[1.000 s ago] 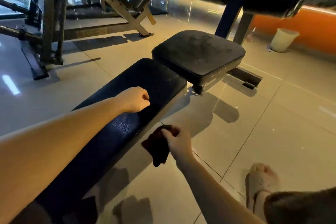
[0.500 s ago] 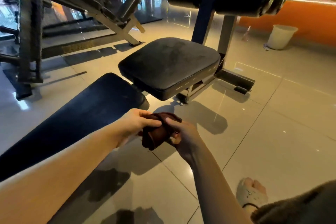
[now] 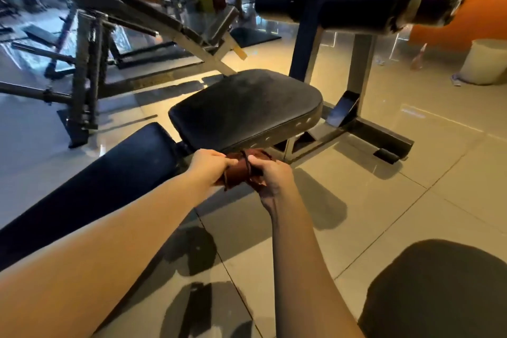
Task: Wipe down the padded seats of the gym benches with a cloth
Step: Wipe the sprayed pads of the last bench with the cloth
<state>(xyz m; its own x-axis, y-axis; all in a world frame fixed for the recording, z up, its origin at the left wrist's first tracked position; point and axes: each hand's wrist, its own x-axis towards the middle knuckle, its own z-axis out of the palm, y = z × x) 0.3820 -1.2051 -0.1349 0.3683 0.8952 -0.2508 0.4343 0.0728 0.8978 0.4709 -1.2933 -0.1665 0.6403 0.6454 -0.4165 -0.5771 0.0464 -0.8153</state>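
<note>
Right at the near edge of the seat pad (image 3: 247, 107), both hands hold a crumpled cloth (image 3: 237, 170), a soft reddish-brown bundle of folds. The left hand (image 3: 208, 166) pinches its left side with curled fingers. The right hand (image 3: 271, 177) is wrapped round its right side, thumb on top. The cloth sits just in front of the seat pad's edge; whether it touches I cannot tell. The seat pad is a squarish black cushion with rounded corners and a dull, scuffed, grainy skin. Left of the seat pad lies a long back pad (image 3: 96, 181), dark blue and smooth. Behind the seat pad, fat black padded rollers (image 3: 365, 5) sit on a metal post. Well to the right of it stands a pale round bucket (image 3: 485, 64) on glossy grey floor tiles (image 3: 384, 214).
</note>
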